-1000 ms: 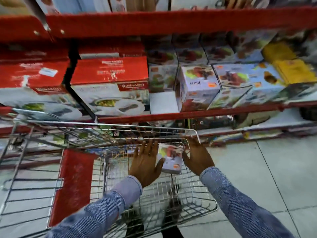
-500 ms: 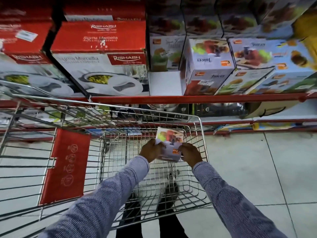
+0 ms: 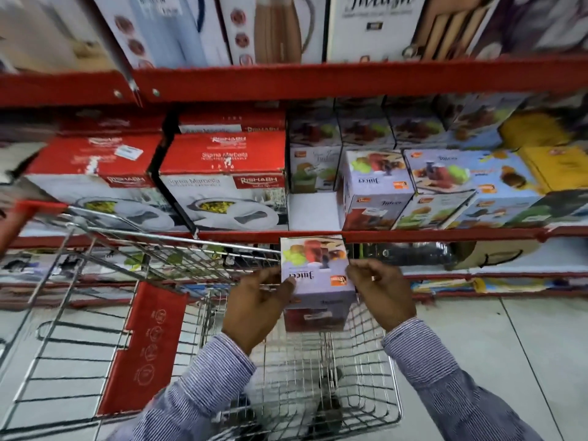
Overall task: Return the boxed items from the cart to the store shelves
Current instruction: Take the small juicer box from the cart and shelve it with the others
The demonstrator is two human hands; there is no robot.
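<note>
Red store shelves [image 3: 318, 78] are looming at twelve o'clock as left hand [image 3: 259, 302] and right hand [image 3: 380, 289] are gripping a juicer box [image 3: 316, 275] above the wire cart [image 3: 366, 393].

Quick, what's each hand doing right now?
Left hand: closed on the left side of the juicer box.
Right hand: closed on the same box's right side.

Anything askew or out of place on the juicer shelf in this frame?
Yes. One juicer box lies tipped on its side, wedged at a slant between the upright juicer box and the wide blue box. Its neighbours sit square. An empty gap shows left of them.
</note>
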